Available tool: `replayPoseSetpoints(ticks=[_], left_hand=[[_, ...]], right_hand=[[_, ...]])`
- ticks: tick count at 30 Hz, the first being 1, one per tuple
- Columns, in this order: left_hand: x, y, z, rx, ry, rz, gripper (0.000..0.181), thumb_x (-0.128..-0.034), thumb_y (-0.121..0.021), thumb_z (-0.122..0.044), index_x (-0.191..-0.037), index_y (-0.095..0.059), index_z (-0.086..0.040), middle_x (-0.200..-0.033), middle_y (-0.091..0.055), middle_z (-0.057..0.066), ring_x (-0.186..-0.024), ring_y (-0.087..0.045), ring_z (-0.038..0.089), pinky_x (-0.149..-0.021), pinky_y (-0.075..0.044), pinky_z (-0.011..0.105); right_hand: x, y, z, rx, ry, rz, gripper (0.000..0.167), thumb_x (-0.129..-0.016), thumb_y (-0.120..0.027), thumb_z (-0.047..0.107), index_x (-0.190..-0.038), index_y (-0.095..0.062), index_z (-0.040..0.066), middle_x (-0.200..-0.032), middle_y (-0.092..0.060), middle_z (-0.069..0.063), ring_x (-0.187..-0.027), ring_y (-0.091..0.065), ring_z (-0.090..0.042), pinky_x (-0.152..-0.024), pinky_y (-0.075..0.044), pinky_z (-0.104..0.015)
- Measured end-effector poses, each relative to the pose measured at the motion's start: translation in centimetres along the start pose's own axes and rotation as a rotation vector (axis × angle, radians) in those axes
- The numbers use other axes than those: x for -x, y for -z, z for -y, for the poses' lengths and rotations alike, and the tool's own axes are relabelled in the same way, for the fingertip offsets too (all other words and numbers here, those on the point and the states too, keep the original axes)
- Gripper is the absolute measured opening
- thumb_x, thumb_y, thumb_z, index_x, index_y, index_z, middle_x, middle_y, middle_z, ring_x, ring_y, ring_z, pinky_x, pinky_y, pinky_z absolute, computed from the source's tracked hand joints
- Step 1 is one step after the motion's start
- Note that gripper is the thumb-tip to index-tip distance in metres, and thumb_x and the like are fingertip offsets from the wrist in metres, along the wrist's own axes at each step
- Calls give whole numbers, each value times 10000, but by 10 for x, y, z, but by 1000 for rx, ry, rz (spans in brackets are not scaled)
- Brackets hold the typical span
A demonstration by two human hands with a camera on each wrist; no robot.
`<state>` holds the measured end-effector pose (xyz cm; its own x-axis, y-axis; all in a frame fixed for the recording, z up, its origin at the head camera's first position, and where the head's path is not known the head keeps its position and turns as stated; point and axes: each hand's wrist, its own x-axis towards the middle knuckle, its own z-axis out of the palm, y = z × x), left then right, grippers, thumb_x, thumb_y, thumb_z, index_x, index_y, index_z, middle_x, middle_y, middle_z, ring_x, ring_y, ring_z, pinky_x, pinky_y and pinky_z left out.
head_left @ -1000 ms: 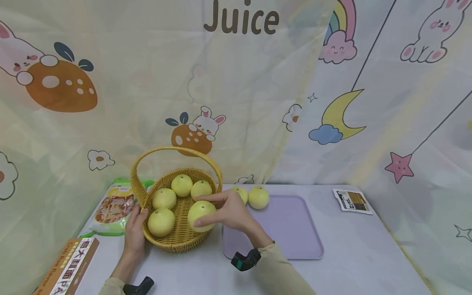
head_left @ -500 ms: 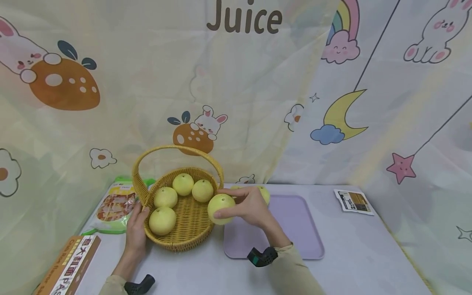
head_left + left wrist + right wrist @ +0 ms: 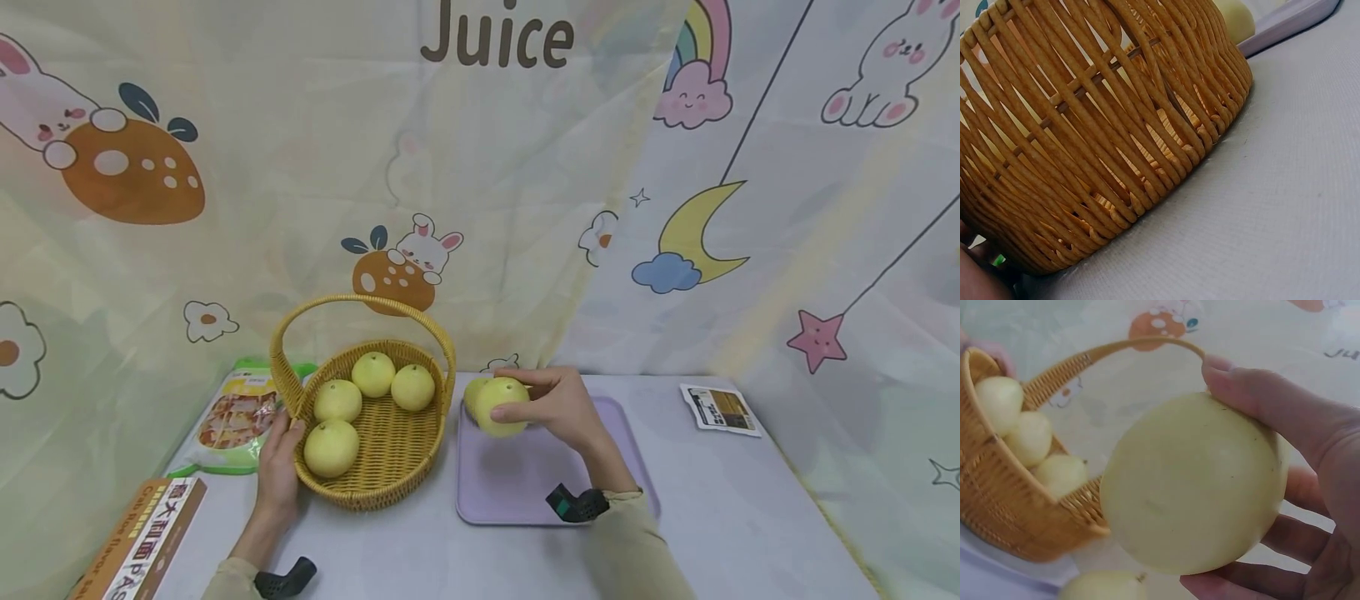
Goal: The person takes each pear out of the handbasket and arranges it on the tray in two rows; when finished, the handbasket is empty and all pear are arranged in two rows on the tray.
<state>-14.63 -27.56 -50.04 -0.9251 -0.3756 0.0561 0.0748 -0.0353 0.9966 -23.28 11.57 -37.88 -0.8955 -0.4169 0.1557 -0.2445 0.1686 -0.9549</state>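
Note:
In the head view, my right hand (image 3: 558, 408) pinches a round yellow-green fruit (image 3: 501, 408) between thumb and fingers, above the back of the lilac tray (image 3: 525, 492). The held fruit (image 3: 1191, 487) fills the middle of the right wrist view. Behind it, another such fruit (image 3: 471, 398) is partly covered. My left hand (image 3: 277, 471) grips the left side of a wicker basket (image 3: 367, 500) near the foot of its arched handle. Several like fruits (image 3: 332, 447) lie inside, along its left and back. Only a sliver of the left hand (image 3: 982, 275) shows in the left wrist view.
A green-edged food bag (image 3: 236, 421) lies behind the left hand. At the front left is a brown pasta box (image 3: 142, 542). A small white-and-brown sachet (image 3: 718, 408) lies at the back right. A printed cloth (image 3: 510, 208) hangs behind the table.
My right hand has lifted the fruit out of the basket's right side and carried it rightward over the tray. The left hand stays on the basket.

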Motion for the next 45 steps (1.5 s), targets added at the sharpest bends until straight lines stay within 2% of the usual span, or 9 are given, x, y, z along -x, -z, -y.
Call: replayPoseSetpoints(ticks=[3,7,14,22,29,34,45], left_hand=[[0,-1,1,-4,4,-1,558,-1162,-332,-291,-1705,-251,-190,-1773,-215,51,-1632,-98,154,-1355,-15,435],[-1,-1,1,-9,3,-1,557,-1162,-334,-297,-1705,-254,-199,-1775,-212,41,-1633,-97,155,-1355,-15,438],[-1,-1,0,-3,6,-4,556,-1162,-338,-286,-1706,-251,-206,-1781,-197,25,-1637,-91,149,-1355,-15,411],[-1,1,0,-12,12,-10,563,-1162,-333,-301,-1706,-246,-190,-1773,-213,47,-1634,-104,165,-1355,-25,413],[-1,1,-1,-23,11,-14,568,-1159,-337,-300,-1708,-240,-190,-1775,-211,44,-1633,-105,163,-1356,-23,427],[-1,1,-2,-24,8,-7,564,-1160,-331,-298,-1708,-240,-201,-1778,-206,33,-1634,-100,155,-1356,-19,422],[0,0,-1,-24,8,5,567,-1162,-330,-310,-1711,-230,-209,-1781,-191,32,-1640,-79,159,-1355,-10,424]], right_hand=[[1,13,-3,7,13,-4,554,-745,-977,141,-1268,-796,131,-1239,-782,-126,-907,-771,-216,-750,-644,-325],[4,31,-5,45,21,-51,582,-732,-981,131,-1279,-786,101,-1299,-762,-102,-987,-773,-213,-775,-635,-311],[8,62,-13,82,-31,-128,584,-732,-988,142,-1280,-787,107,-1220,-795,-75,-1028,-768,-169,-834,-630,-291],[13,91,-21,127,-65,-183,574,-784,-963,161,-1309,-758,51,-1173,-810,-16,-1031,-757,-104,-885,-608,-253],[12,103,-36,208,-135,-224,597,-780,-973,262,-1314,-765,96,-1197,-804,-34,-1024,-738,-80,-933,-549,-253],[9,107,-50,215,-173,-250,614,-785,-970,288,-1329,-757,99,-1235,-792,-44,-1038,-721,-87,-964,-525,-270],[4,108,-81,212,-189,-281,614,-780,-974,289,-1333,-759,132,-1269,-776,-76,-1000,-704,-84,-888,-542,-206]])
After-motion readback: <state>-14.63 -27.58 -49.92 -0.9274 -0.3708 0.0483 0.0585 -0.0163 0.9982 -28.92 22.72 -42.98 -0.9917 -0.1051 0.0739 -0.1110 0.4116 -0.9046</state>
